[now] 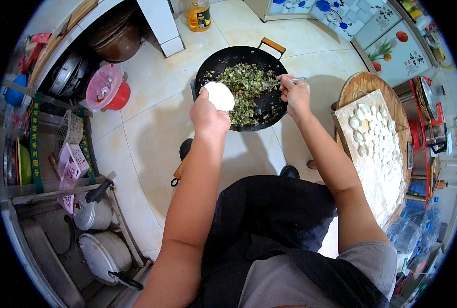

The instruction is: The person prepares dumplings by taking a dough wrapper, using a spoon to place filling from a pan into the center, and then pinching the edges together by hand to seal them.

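Observation:
My left hand (211, 111) holds a round white dough wrapper (220, 96) over the left side of a black wok (267, 125). Chopped green filling (243, 81) lies spread in the wok. At the wok's right side, my right hand (295, 94) grips the handle of a metal utensil (298, 79), probably a spoon; its far end is in the filling and hard to make out. A floured wooden board (370, 177) rests on a round wooden table to the right, with several filled dumplings (363, 111) and small dough pieces (376, 134) on it.
The round wooden table (349, 86) stands to my right, near plastic water bottles (403, 231). A red bin with a pink liner (118, 96) stands at the left, above shelving with pressure cookers (105, 256). An oil bottle (199, 17) is on the floor beyond the wok.

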`<act>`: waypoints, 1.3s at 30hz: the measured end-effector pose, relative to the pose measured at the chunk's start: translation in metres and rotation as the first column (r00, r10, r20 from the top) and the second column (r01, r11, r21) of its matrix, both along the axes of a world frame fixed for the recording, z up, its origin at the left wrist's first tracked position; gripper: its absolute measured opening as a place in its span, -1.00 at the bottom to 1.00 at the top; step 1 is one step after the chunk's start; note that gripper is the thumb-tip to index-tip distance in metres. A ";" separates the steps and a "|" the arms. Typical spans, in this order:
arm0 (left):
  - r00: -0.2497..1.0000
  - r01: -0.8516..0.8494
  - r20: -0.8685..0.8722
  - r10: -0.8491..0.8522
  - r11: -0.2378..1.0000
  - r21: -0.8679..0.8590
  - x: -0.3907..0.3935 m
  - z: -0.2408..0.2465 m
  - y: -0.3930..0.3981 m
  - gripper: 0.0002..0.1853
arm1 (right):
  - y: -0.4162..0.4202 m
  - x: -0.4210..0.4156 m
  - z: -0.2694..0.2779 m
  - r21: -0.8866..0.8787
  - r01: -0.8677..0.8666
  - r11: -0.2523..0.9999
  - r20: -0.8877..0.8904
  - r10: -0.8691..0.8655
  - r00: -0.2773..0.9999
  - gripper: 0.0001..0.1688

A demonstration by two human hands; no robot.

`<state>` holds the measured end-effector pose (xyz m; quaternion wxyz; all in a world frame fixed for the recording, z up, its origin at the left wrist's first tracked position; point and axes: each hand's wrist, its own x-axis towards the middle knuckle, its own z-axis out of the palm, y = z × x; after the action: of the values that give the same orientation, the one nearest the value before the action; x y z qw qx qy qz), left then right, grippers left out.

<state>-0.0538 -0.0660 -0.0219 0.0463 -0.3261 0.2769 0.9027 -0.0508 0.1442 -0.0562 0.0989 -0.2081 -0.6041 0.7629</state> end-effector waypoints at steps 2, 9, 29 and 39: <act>1.000 0.009 -0.009 -0.009 1.000 0.014 0.001 -0.001 0.001 -0.67 | -0.003 0.000 0.003 0.031 0.026 0.999 -0.005 -0.026 1.000 -0.86; 0.999 0.045 -0.024 -0.045 0.999 0.020 0.002 0.001 0.001 -0.66 | 0.001 -0.002 -0.005 -0.026 0.042 0.999 -0.019 -0.042 0.999 -0.86; 0.983 0.184 -0.033 -0.181 0.967 0.178 0.005 0.000 0.019 -0.66 | -0.036 0.030 0.064 0.412 -0.159 0.897 -0.080 0.210 0.975 -0.87; 0.989 0.148 -0.047 -0.140 0.934 0.325 -0.003 -0.009 0.017 -0.67 | -0.041 0.071 0.035 0.970 0.234 0.069 -0.182 0.843 0.505 -0.39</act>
<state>-0.0573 -0.0495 -0.0309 0.1626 -0.2822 0.1470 0.9340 0.0205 0.1030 -0.0209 0.2520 0.4188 -0.8525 0.1855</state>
